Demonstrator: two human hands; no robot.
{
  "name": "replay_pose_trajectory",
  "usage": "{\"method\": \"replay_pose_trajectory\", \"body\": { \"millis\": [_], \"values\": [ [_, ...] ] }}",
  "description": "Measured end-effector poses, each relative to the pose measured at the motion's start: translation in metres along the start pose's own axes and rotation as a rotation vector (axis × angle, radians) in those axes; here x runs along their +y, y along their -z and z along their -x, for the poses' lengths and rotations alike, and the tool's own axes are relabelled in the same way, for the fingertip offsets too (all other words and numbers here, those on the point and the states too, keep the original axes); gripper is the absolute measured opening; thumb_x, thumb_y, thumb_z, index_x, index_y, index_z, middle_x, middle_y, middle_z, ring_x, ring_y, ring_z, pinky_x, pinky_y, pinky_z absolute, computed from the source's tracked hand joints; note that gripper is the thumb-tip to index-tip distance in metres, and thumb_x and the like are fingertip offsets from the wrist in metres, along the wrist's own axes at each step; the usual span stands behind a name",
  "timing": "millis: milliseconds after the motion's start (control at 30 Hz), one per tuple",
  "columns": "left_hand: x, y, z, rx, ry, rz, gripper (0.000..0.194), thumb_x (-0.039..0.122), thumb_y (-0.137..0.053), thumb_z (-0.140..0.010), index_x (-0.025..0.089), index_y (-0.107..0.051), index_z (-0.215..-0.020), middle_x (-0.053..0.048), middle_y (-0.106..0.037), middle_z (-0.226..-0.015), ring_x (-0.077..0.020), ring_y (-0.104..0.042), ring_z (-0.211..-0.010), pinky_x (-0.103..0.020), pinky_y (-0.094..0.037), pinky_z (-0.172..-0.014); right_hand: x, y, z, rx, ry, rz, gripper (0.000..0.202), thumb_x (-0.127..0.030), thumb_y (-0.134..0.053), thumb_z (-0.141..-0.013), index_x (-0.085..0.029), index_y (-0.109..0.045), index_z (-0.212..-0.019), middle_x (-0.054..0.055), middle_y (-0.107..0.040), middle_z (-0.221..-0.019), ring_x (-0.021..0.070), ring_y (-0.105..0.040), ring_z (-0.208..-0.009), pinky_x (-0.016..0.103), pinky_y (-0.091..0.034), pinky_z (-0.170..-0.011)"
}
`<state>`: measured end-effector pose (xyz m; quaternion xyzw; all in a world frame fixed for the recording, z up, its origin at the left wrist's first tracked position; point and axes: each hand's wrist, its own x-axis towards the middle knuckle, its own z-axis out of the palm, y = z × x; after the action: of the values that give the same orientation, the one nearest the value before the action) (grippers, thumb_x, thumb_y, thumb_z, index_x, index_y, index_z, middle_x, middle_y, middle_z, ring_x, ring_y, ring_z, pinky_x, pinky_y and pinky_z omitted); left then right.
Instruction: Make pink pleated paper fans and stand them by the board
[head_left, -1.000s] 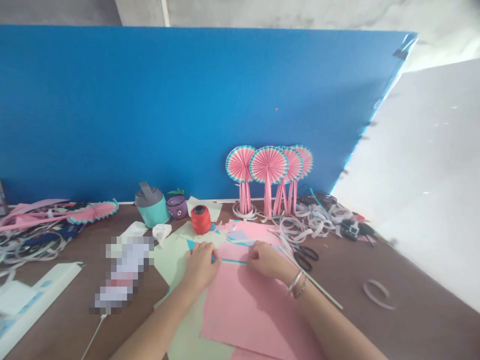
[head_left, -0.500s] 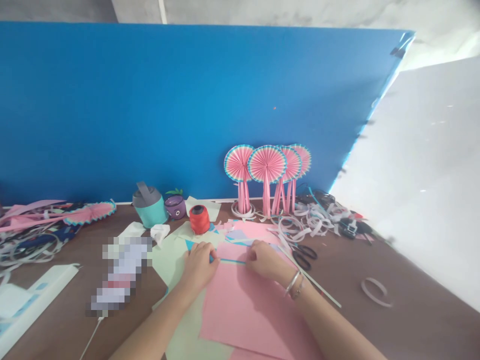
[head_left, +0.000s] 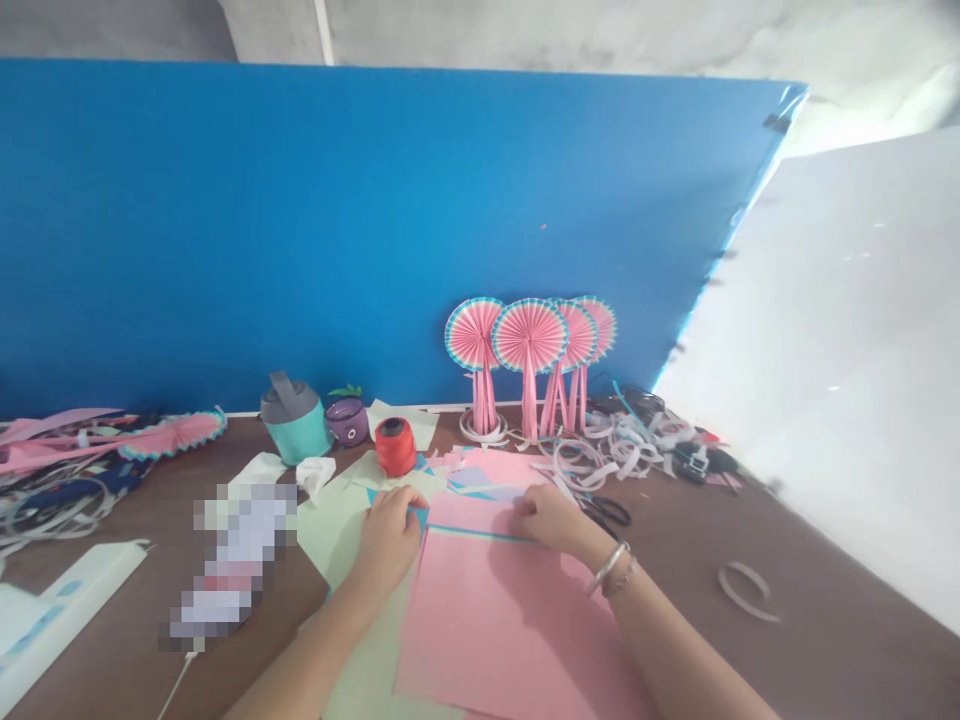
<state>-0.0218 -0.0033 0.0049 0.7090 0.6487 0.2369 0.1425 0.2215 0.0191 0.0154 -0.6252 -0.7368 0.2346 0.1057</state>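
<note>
A large pink sheet of paper [head_left: 495, 620] lies in front of me, with a narrow blue line running across it near its far end. At its far left corner sits my left hand [head_left: 391, 525], fingers curled and thumb bent in, closed on the paper's edge. My right hand [head_left: 553, 518] is closed at the far right side, its fingertips tucked under and gripping the same paper. Pale green sheets [head_left: 367, 650] spread beneath on the left. Beyond the hands lie more pink and blue paper pieces [head_left: 487, 475]. The fingertips are partly hidden.
Black scissors [head_left: 611, 510] lie beside my right wrist. A red spool [head_left: 395, 447], purple cup [head_left: 347, 422] and teal container [head_left: 296, 425] stand behind. Pink pleated paper fans [head_left: 529, 337] lean on the blue panel [head_left: 300, 220]. White strips [head_left: 600, 450] are heaped at right, near a curled strip [head_left: 746, 590].
My hands have moved apart, the right one to the right and the left slightly left, along the paper's far edge. More of the blue line shows between them. The whole view has shifted slightly.
</note>
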Motion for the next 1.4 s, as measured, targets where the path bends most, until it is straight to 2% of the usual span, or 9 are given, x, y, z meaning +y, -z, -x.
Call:
{"method": "replay_pose_trajectory", "body": {
  "millis": [100,200,300,400,567,800,1067,1267,1400],
  "values": [
    [0.014,0.002,0.011,0.070,-0.328,0.061,0.027,0.009,-0.039,-0.084,0.021,-0.062,-0.094,-0.005,-0.065,-0.103,-0.0216,-0.054,-0.104,-0.038,-0.040,-0.091,0.004,0.000,-0.005,0.061,0.024,-0.002,0.031,-0.019,-0.048,-0.073,-0.018,-0.038,-0.044,-0.005,-0.028,-0.044,0.0094,-0.032,-0.048,0.024,-0.023,-0.050],
    [0.030,0.001,0.025,-0.134,-0.601,0.031,0.032,0.019,-0.040,-0.091,0.024,-0.060,-0.114,-0.004,-0.061,-0.122,-0.0223,-0.049,-0.116,-0.041,-0.038,-0.099,0.006,-0.001,-0.008,0.158,0.031,0.013,0.027,-0.015,-0.044,-0.073,-0.017,-0.041,-0.047,-0.003,-0.038,-0.049,0.0106,-0.036,-0.054,0.024,-0.025,-0.055],
    [0.037,-0.003,0.035,-0.330,-0.715,-0.073,0.040,0.027,-0.042,-0.093,0.026,-0.047,-0.132,-0.002,-0.048,-0.141,-0.0232,-0.039,-0.130,-0.044,-0.031,-0.108,0.009,-0.003,-0.010,0.237,0.016,0.027,0.023,-0.011,-0.043,-0.072,-0.016,-0.045,-0.050,0.000,-0.046,-0.054,0.0116,-0.038,-0.058,0.024,-0.026,-0.057],
    [0.038,-0.005,0.040,-0.380,-0.718,-0.145,0.042,0.031,-0.041,-0.094,0.026,-0.043,-0.136,-0.003,-0.044,-0.144,-0.0242,-0.037,-0.132,-0.044,-0.029,-0.109,0.011,-0.003,-0.010,0.253,0.016,0.020,0.022,-0.013,-0.045,-0.071,-0.016,-0.047,-0.049,0.001,-0.048,-0.053,0.0119,-0.039,-0.058,0.024,-0.026,-0.056],
    [0.043,0.002,0.045,-0.324,-0.655,-0.203,0.033,0.034,-0.049,-0.091,0.024,-0.055,-0.122,-0.006,-0.058,-0.126,-0.0269,-0.048,-0.114,-0.046,-0.036,-0.100,0.009,-0.003,-0.006,0.158,0.095,-0.050,0.017,-0.017,-0.049,-0.069,-0.016,-0.053,-0.053,-0.001,-0.051,-0.054,0.0106,-0.042,-0.056,0.021,-0.029,-0.055],
    [0.047,0.003,0.050,-0.291,-0.609,-0.214,0.026,0.031,-0.054,-0.088,0.024,-0.058,-0.113,-0.006,-0.059,-0.114,-0.0262,-0.049,-0.107,-0.047,-0.034,-0.098,0.007,-0.008,-0.004,0.079,0.112,-0.074,0.023,-0.022,-0.056,-0.064,-0.017,-0.043,-0.046,-0.003,-0.044,-0.055,0.0097,-0.039,-0.058,0.021,-0.029,-0.055],
    [0.043,0.000,0.047,-0.299,-0.644,-0.207,0.030,0.035,-0.048,-0.091,0.025,-0.055,-0.117,-0.005,-0.056,-0.127,-0.0253,-0.049,-0.111,-0.047,-0.029,-0.102,-0.002,0.000,0.003,0.077,0.008,0.072,0.033,-0.023,-0.056,-0.065,-0.018,-0.035,-0.040,-0.005,-0.029,-0.045,0.0099,-0.032,-0.053,0.024,-0.022,-0.050],
    [0.041,0.001,0.047,-0.288,-0.670,-0.221,0.031,0.037,-0.046,-0.091,0.026,-0.054,-0.119,-0.003,-0.056,-0.131,-0.0248,-0.049,-0.111,-0.047,-0.029,-0.101,-0.001,0.000,0.005,0.111,-0.037,0.091,0.039,-0.030,-0.059,-0.066,-0.018,-0.035,-0.038,-0.004,-0.030,-0.043,0.0110,-0.034,-0.056,0.024,-0.023,-0.052],
    [0.043,0.001,0.046,-0.295,-0.663,-0.231,0.032,0.036,-0.047,-0.091,0.025,-0.055,-0.120,-0.004,-0.056,-0.131,-0.0253,-0.049,-0.111,-0.047,-0.030,-0.100,-0.003,0.003,0.006,0.039,-0.053,0.034,0.028,-0.020,-0.060,-0.060,-0.017,-0.041,-0.040,-0.005,-0.034,-0.044,0.0101,-0.035,-0.054,0.023,-0.025,-0.051]
  ]
}}
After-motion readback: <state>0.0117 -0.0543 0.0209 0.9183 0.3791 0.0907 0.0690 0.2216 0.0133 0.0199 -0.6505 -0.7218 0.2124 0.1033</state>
